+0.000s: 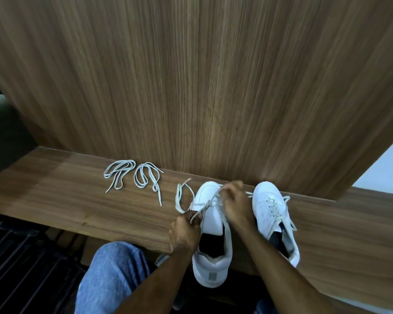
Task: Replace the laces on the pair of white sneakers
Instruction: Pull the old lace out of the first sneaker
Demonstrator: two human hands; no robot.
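Item: near sneaker, on table edge, left of laced sneaker. Lace: limp, light; best pinched near tip. Left hand, right hand both pinching it.

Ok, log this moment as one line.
step: lacing left sneaker | left hand: gripping lace | right hand: pulling lace at eyelets | right sneaker: laced, untouched | two spare laces: on shelf

On your desk, two coiled laces lie left of the two sneakers, which stand side by side before the wall panel.
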